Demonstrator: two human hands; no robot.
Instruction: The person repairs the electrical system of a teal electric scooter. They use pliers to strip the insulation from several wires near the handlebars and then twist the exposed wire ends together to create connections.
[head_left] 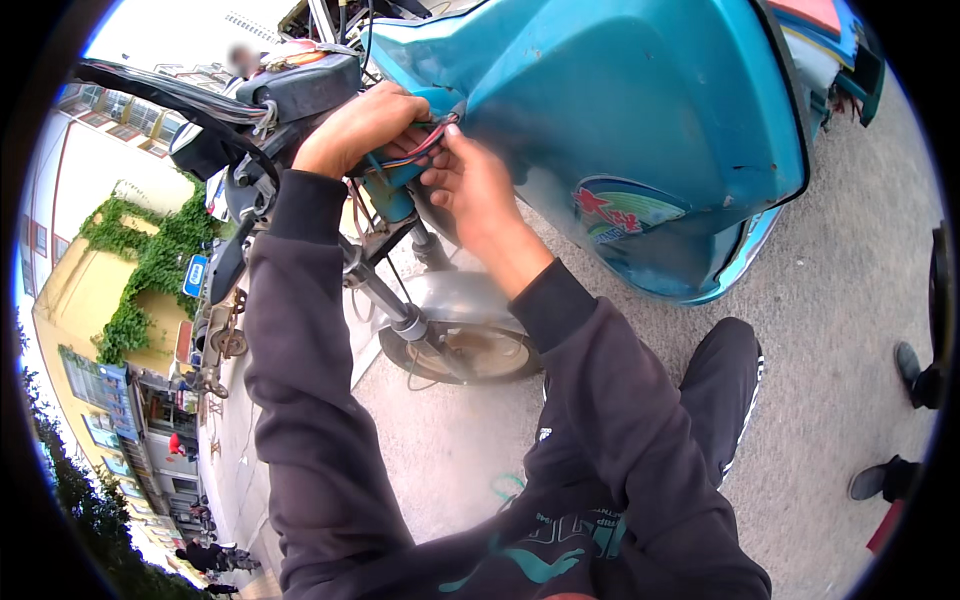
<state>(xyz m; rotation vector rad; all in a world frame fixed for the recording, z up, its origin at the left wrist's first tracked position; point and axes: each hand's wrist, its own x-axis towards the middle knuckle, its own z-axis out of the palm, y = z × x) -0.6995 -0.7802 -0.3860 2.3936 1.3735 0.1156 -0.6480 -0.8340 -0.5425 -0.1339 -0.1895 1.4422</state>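
Note:
A bundle of thin red, blue and dark wires (412, 156) runs beside the blue steering head (388, 195) of a teal motor tricycle. Curled over the wires from the left is my left hand (362, 125), with its fingertips partly hidden. My right hand (478, 190) pinches the far end of the bundle between thumb and forefinger, close to the body panel; its other fingers are loosely bent. The large teal panel (640, 110) rises just right of both hands. Below them are the fork (405, 315) and the front wheel (460, 355) under a metal mudguard.
Handlebars with dark cables (180, 100) and a black instrument housing (310, 88) crowd the left side. Another person's shoes (870, 482) show on the pavement at the right. Parked vehicles (210, 340) and buildings stand farther off at the left.

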